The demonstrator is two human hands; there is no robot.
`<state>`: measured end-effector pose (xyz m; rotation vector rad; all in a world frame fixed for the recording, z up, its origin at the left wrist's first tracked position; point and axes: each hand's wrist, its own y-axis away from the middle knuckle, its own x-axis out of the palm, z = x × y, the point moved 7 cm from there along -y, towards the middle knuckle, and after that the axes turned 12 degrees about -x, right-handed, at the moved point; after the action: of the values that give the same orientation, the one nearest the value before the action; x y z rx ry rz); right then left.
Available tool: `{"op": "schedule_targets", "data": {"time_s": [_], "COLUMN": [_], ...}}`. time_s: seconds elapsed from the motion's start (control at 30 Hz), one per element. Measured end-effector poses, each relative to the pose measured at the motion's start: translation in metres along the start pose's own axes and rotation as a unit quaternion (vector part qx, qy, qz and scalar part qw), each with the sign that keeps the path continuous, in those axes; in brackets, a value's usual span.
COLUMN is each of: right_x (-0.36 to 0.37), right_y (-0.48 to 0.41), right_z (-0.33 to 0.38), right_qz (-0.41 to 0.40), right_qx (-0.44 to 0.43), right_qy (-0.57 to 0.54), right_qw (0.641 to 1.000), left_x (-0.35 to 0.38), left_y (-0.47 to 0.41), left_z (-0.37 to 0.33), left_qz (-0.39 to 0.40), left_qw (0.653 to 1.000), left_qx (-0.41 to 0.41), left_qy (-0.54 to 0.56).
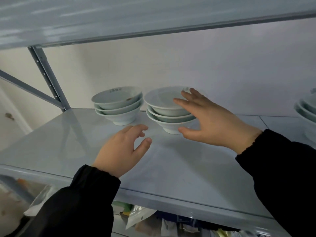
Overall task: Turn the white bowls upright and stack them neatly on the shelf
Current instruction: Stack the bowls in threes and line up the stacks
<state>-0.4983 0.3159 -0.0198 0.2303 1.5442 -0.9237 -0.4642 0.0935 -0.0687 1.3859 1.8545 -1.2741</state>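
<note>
Two stacks of white bowls are sitting upright on the shelf [68, 144], three in each as far as can be seen: the right stack [168, 110] is standing just right of the left stack [118, 106], their rims nearly touching. The right hand [210, 120] is spreading wide around the right stack, fingers at the top rim and thumb near the foot, gripping nothing firmly. The left hand [122, 149] is hovering empty and loosely open in front of the left stack. More bowls [307, 115] are showing far right of it, cropped. Judging by this, the stacking is looking nearly done, with only straightening left.
</note>
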Motion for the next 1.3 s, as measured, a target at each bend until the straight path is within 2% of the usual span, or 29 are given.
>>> {"op": "schedule_targets", "data": {"time_s": [0.3, 0.47, 0.57, 0.73, 0.9, 0.97, 1.1, 1.23, 1.3], "right_x": [0.017, 0.039, 0.064, 0.105, 0.138, 0.152, 0.167, 0.178, 0.181], "right_y": [-0.026, -0.072, -0.102, -0.143, -0.166, -0.175, -0.187, -0.199, -0.204], "right_z": [0.068, 0.110, 0.114, 0.095, 0.071, 0.057, 0.034, 0.023, 0.021], "right_qz": [-0.080, -0.123, -0.127, -0.174, -0.244, -0.249, -0.305, -0.320, -0.335], "right_qx": [-0.049, -0.016, 0.056, 0.232, 0.313, 0.333, 0.379, 0.374, 0.359], "right_qy": [-0.079, -0.145, -0.199, -0.318, -0.439, -0.432, -0.461, -0.504, -0.534], "right_qw": [0.992, 0.982, 0.970, 0.903, 0.806, 0.800, 0.742, 0.710, 0.689], "left_x": [-0.023, -0.066, -0.087, -0.086, -0.067, -0.058, -0.035, -0.013, -0.009], "left_y": [-0.014, -0.053, -0.081, -0.127, -0.165, -0.176, -0.190, -0.201, -0.200], "left_z": [0.056, 0.108, 0.136, 0.182, 0.215, 0.223, 0.226, 0.228, 0.228], "left_qz": [-0.019, -0.067, -0.084, -0.024, 0.036, 0.055, 0.118, 0.134, 0.130], "left_qw": [0.999, 0.995, 0.990, 0.973, 0.930, 0.905, 0.845, 0.762, 0.739], "left_qx": [-0.010, -0.003, -0.012, -0.095, -0.169, -0.202, -0.238, -0.282, -0.296], "left_qy": [0.032, 0.077, 0.116, 0.208, 0.324, 0.369, 0.464, 0.567, 0.591]}}
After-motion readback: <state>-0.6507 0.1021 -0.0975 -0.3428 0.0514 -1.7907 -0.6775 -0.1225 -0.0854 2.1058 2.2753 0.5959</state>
